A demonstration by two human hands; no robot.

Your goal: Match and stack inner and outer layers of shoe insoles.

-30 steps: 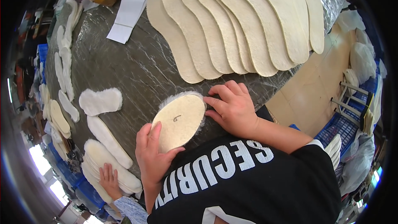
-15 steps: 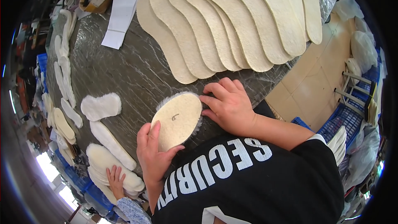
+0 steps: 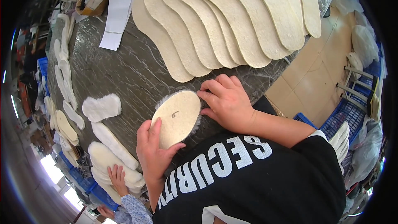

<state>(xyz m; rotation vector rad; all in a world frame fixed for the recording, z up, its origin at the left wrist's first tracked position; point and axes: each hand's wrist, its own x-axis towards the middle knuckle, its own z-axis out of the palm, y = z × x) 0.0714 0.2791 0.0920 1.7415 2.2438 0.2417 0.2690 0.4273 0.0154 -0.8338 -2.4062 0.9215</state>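
Observation:
A fleece insole (image 3: 179, 118) is held up above the table, its smooth cream backing toward me and white pile fringing its edge. It looks oval from here and carries a small dark handwritten mark. My left hand (image 3: 156, 151) grips its lower left edge, thumb and fingers at the rim. At the upper right edge my right hand (image 3: 228, 105) pinches the rim between thumb and curled fingers. Just beyond my hands, several cream insoles (image 3: 207, 29) lie fanned out and overlapping.
White fluffy insoles (image 3: 101, 108) and a fleecy pile (image 3: 103, 155) lie at left, a co-worker's hand (image 3: 118, 178) on the pile. Paper strips (image 3: 118, 16) lie at the back of the plastic-covered table (image 3: 124, 66). Blue crates (image 3: 342, 118) and plastic bags (image 3: 365, 45) stand on the right.
Both my hands keep their hold on the insole, with the right hand raised very slightly. Another hand of a person has come into view at the lower left.

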